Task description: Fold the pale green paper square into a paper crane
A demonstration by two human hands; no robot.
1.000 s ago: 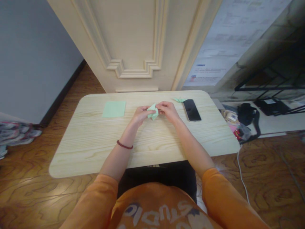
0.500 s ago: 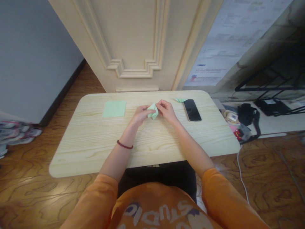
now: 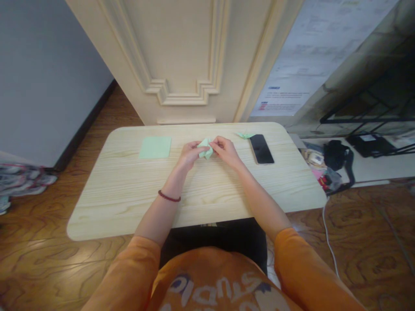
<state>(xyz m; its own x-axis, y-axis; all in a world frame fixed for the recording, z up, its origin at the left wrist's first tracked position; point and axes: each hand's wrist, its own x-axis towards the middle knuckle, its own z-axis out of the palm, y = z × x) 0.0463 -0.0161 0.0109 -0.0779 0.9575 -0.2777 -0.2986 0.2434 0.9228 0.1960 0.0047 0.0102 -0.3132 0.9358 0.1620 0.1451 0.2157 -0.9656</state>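
A partly folded piece of light green paper is between my two hands, above the middle of the table's far half. My left hand pinches its left side, thumb lying across the front. On the other side, the thumb and fingertips of my right hand grip the paper's right edge. Parts of the folds are covered by my fingers. Left of my hands lies a flat stack or sheet of light green square paper. A small folded green paper figure rests beyond my right hand.
A dark-screened phone lies at the right, its top corner by the paper figure. The pale wooden table stands against a cream panel. A low white shelf with bags and small items is at the right; a white cable hangs down.
The folded paper has turned a little and shifted slightly left and up. My right thumb has come across onto its front. The other things have stayed put.
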